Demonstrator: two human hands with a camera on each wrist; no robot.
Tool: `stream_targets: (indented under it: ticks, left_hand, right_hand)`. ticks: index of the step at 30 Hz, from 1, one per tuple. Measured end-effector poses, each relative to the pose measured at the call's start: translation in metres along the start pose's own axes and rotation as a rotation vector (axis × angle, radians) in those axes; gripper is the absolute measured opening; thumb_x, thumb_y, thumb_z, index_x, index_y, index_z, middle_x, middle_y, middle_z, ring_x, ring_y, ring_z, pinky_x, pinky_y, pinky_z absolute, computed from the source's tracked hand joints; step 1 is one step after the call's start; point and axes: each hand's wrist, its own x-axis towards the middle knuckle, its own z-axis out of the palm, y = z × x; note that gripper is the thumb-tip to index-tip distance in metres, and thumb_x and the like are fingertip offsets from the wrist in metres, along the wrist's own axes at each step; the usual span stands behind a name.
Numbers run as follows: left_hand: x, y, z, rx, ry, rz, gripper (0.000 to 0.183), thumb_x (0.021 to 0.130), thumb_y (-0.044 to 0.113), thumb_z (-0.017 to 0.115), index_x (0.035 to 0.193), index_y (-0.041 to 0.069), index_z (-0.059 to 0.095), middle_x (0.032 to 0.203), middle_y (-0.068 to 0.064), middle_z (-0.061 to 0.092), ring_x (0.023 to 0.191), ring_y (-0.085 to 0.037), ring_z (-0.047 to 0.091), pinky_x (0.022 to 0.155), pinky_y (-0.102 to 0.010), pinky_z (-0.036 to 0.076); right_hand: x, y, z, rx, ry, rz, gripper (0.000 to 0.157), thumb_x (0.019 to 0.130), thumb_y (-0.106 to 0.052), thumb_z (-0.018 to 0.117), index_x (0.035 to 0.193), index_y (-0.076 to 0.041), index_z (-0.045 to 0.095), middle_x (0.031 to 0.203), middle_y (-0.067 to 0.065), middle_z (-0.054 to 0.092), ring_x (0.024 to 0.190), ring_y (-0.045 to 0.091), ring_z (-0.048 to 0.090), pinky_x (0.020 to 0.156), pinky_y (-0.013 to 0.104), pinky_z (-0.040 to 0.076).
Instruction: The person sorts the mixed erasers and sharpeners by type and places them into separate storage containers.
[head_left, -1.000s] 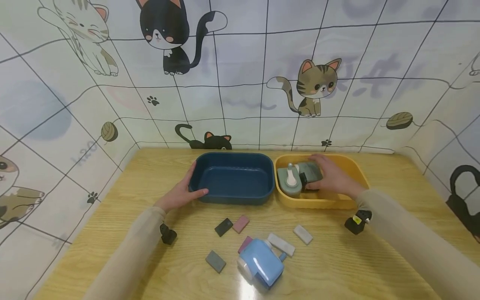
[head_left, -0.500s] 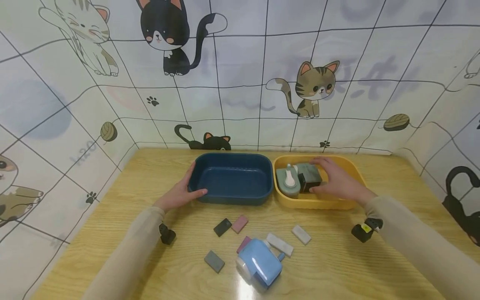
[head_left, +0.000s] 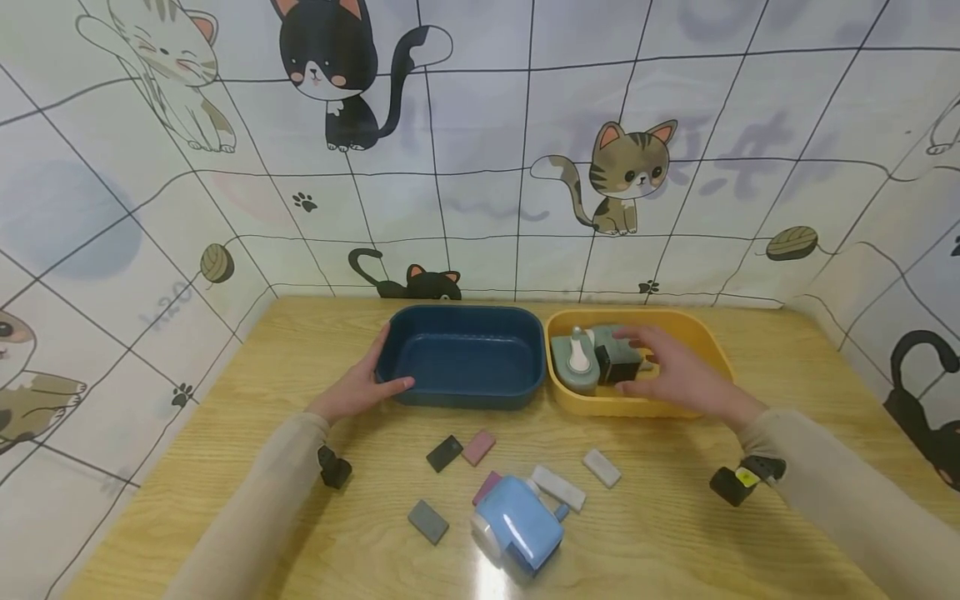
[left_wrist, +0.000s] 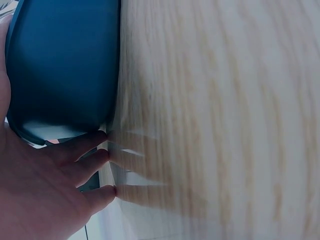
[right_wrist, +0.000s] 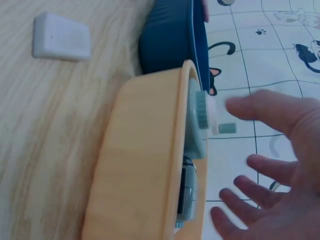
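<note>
Right hand (head_left: pixel 678 375) has backed off the gray-green, black-faced device (head_left: pixel 619 366), fingers spread and gripping nothing, leaving it inside the yellow bin (head_left: pixel 615 406) beside the pump bottle (head_left: pixel 576 373), apparently released in place, while the left hand (head_left: pixel 357 392), fingers extended, touches the navy tray (head_left: pixel 465 397).

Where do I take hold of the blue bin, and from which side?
Probably best: the blue bin's left end, coming from the left with the left hand, which lies against it. The rim there is within reach and its outer side faces bare table. The right end sits close beside the yellow bin, likely leaving little room for fingers.
</note>
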Motion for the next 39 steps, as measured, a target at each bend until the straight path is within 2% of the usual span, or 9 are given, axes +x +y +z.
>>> stream_targets:
  ticks: [5,8,12,15,27,34,39]
  left_hand:
    - [0.001,-0.001,0.000,-0.001,-0.003,-0.003,0.102,0.090,0.041,0.068,0.156,0.021,-0.007,0.161,-0.013,-0.004,0.144,-0.038,0.004,0.112,-0.057,0.012]
    - [0.001,-0.001,0.000,0.001,-0.005,-0.001,0.102,0.090,0.041,0.068,0.156,0.021,-0.007,0.161,-0.013,-0.004,0.144,-0.038,0.004,0.112,-0.057,0.012]
    - [0.002,-0.001,0.000,0.000,-0.005,0.000,0.102,0.090,0.041,0.068,0.156,0.022,-0.007,0.161,-0.013,-0.003,0.144,-0.038,0.004,0.112,-0.057,0.013]
    - [0.002,-0.002,0.000,-0.005,-0.008,-0.002,0.101,0.090,0.040,0.068,0.156,0.022,-0.007,0.161,-0.012,-0.004,0.144,-0.038,0.004,0.112,-0.057,0.012]
    - [0.001,0.002,0.001,-0.043,-0.010,-0.009,0.102,0.090,0.029,0.070,0.156,0.020,-0.007,0.160,-0.013,-0.005,0.144,-0.040,0.003,0.110,-0.060,0.013]
    - [0.002,0.000,0.000,-0.019,-0.007,-0.007,0.101,0.091,0.036,0.068,0.156,0.022,-0.008,0.161,-0.012,-0.005,0.144,-0.038,0.003,0.111,-0.058,0.013]
    - [0.001,0.000,0.000,-0.018,-0.006,-0.004,0.101,0.091,0.039,0.068,0.156,0.021,-0.008,0.161,-0.013,-0.005,0.144,-0.038,0.003,0.111,-0.058,0.012]
  right_hand:
    - [-0.005,-0.005,0.002,0.057,0.039,-0.001,0.043,0.087,-0.012,0.072,0.122,0.007,0.055,0.119,0.023,0.059,0.111,0.040,0.054,0.095,0.057,0.041]
    - [-0.007,-0.007,0.004,0.069,0.054,0.003,0.029,0.089,-0.010,0.070,0.113,0.005,0.062,0.111,0.018,0.064,0.103,0.033,0.059,0.091,0.051,0.046]
    - [-0.009,-0.011,0.006,0.094,0.061,0.003,0.020,0.090,-0.008,0.068,0.107,0.002,0.066,0.104,0.010,0.067,0.096,0.023,0.061,0.085,0.038,0.051]
    - [-0.011,-0.013,0.008,0.112,0.055,-0.008,0.016,0.091,-0.007,0.067,0.105,0.000,0.067,0.102,0.009,0.067,0.094,0.021,0.061,0.083,0.033,0.051]
    - [-0.018,-0.022,0.017,0.108,0.004,-0.017,0.012,0.092,-0.006,0.064,0.104,-0.005,0.068,0.101,0.005,0.067,0.094,0.020,0.061,0.082,0.035,0.052]
    - [-0.022,-0.032,0.020,0.098,-0.037,-0.060,0.013,0.091,-0.007,0.066,0.104,-0.007,0.068,0.100,0.002,0.066,0.091,0.017,0.060,0.081,0.033,0.052]
    - [-0.025,-0.037,0.024,0.102,-0.070,-0.098,0.020,0.090,-0.005,0.068,0.110,-0.005,0.066,0.107,0.003,0.065,0.096,0.019,0.062,0.083,0.037,0.052]
